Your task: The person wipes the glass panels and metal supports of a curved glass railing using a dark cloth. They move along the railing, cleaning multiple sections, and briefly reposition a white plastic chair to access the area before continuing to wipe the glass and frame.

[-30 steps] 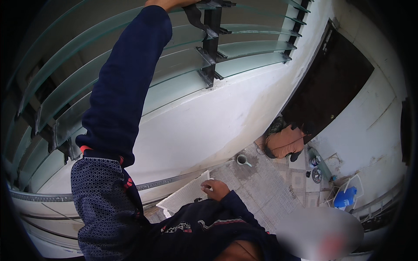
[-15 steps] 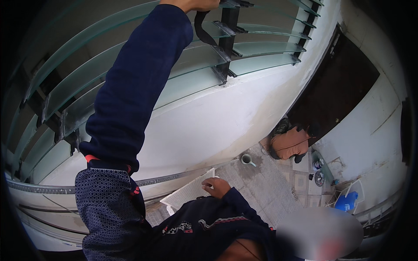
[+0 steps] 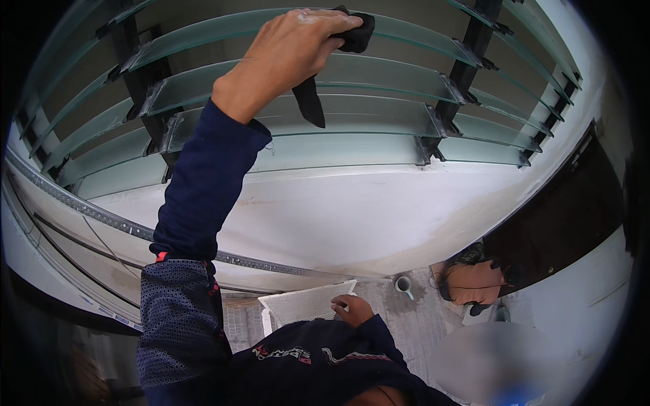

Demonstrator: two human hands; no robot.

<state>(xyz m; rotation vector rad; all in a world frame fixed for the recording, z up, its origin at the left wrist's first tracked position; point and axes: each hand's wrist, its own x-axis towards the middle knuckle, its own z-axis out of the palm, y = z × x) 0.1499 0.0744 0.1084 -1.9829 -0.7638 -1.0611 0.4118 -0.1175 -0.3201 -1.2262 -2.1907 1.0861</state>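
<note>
My left hand (image 3: 291, 51) is raised to the louvre window, its fingers closed on a black cloth (image 3: 353, 32). The cloth is bunched at my fingertips against the edge of an upper glass slat (image 3: 420, 40). A loose strip of it hangs below my palm, in front of the lower slats. Down by my waist, my right hand (image 3: 352, 310) holds nothing; its fingers are loosely bent and apart. Below that hand stands a white woven-looking seat or rack (image 3: 305, 304).
Dark vertical frames (image 3: 467, 54) carry the slats. A metal rail (image 3: 264, 262) runs along the white wall (image 3: 325, 210). On the floor sits a pale mug-like pot (image 3: 403, 284). Another person (image 3: 474, 284) crouches by the dark door (image 3: 555, 216). The lower right is blurred.
My view has swung left along the window. My left hand and the cloth, partly cut off at the top before, now show fully on a slat. My right hand stays low.
</note>
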